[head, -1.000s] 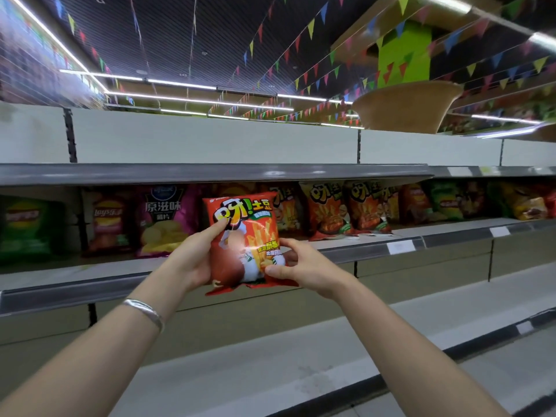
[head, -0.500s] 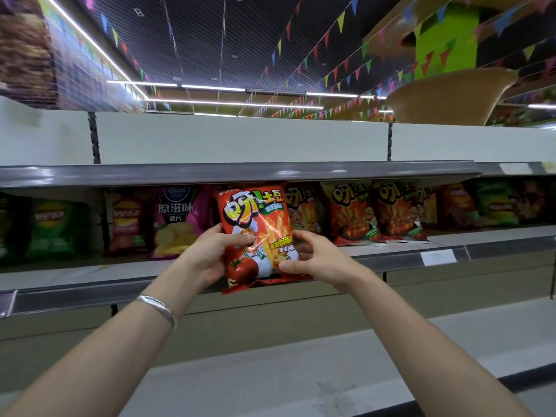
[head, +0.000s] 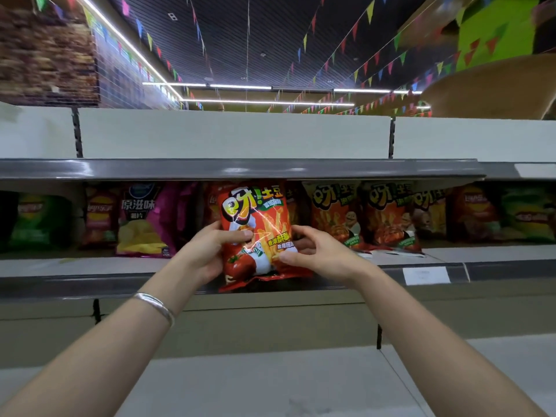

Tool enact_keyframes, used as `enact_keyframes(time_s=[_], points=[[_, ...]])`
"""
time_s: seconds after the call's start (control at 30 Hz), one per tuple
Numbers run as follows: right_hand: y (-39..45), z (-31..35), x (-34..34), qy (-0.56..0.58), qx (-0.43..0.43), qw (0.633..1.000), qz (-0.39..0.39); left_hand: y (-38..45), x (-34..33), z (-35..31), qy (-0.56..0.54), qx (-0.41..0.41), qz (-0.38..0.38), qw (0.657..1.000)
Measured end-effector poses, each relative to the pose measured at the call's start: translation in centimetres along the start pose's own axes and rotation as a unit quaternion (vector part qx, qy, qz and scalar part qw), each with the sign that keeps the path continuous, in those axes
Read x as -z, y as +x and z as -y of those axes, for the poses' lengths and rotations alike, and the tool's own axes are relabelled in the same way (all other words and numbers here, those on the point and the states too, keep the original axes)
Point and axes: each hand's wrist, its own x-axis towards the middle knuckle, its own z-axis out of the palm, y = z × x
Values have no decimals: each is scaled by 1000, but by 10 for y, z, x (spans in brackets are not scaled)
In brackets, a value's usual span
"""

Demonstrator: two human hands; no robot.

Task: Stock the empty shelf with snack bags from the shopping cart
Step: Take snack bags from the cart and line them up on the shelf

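Note:
Both my hands hold one red snack bag [head: 255, 218] with yellow fries printed on it, upright at the front edge of the middle shelf [head: 90, 279]. My left hand [head: 210, 251] grips its left side, thumb on the front. On the bag's lower right side sits my right hand [head: 313, 251]. The bag's bottom hangs just over the shelf's front rail. Similar red bags [head: 388, 218] stand to its right on the same shelf. The shopping cart is not in view.
A purple chip bag [head: 144, 221], a red bag [head: 99, 218] and a green bag [head: 36, 221] stand to the left. More bags [head: 523, 212] sit at the far right. The upper shelf's rail [head: 240, 168] runs just above. A bare lower shelf [head: 270, 380] lies below.
The bag and both hands have moved up and forward toward the middle shelf. My view has shifted closer and slightly to the left.

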Motion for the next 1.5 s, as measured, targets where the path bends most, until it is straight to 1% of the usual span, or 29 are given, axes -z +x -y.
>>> enact_keyframes(time_s=[0.27,0.63,0.77,1.0,1.23,1.3,1.5], points=[[0,-6,28,3,19,999,35,2,-23,5,26,-9,-68,997],[2,-9,35,26,37,997,59,-2,-32,7,45,-12,-104,993],[3,-9,29,41,47,996,69,-3,-30,6,64,-17,-124,990],[17,-17,6,46,55,992,101,-3,-6,3,45,-19,-170,984],[36,-21,-2,53,51,995,66,10,-2,6,51,-17,-154,987],[40,-23,-3,47,49,996,52,17,1,7,51,-17,-137,989],[54,-29,-2,31,40,999,9,45,18,4,60,-31,-126,990]])
